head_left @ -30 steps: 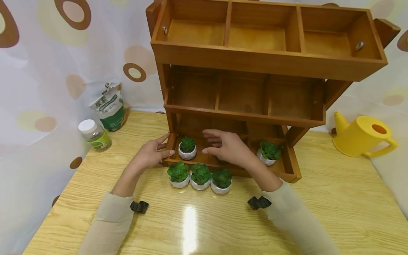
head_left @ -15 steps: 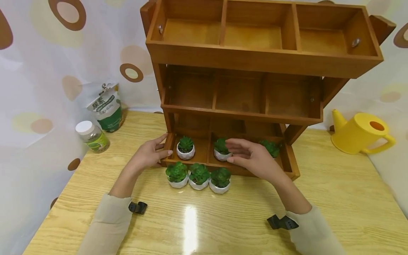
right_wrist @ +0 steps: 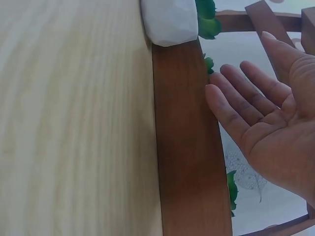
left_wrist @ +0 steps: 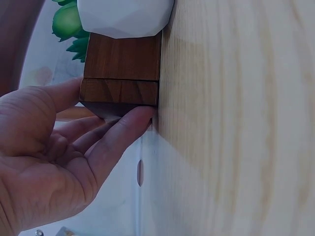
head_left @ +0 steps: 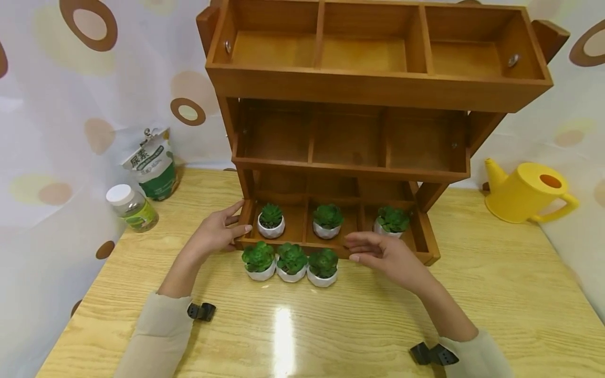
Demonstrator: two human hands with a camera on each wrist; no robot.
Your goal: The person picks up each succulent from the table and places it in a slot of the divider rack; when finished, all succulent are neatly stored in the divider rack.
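My left hand (head_left: 217, 230) grips the left end of the bottom tier of a wooden shelf (head_left: 378, 89), thumb at the top edge and fingers along the side. Inside that tier stand three potted succulents in white faceted pots: a left one (head_left: 271, 220), a middle one (head_left: 327, 220) and a right one (head_left: 392, 220). On the table, along the shelf's front, are three more: a left succulent (head_left: 259, 260), a centre succulent (head_left: 291, 261) and a right succulent (head_left: 323, 266). Fingers extended, my right hand (head_left: 387, 260) hovers empty by the front board (right_wrist: 189, 147).
The shelf's two upper tiers have divided compartments. At the back left stand a white-lidded jar (head_left: 132, 208) and a clipped green-and-white bag (head_left: 153, 167). A yellow watering can (head_left: 524, 194) is at the right on the wooden table (head_left: 236, 336).
My right hand has drawn away from the middle succulent in the bottom tier, moving right and toward me, uncovering that plant. The left hand keeps its place on the shelf.
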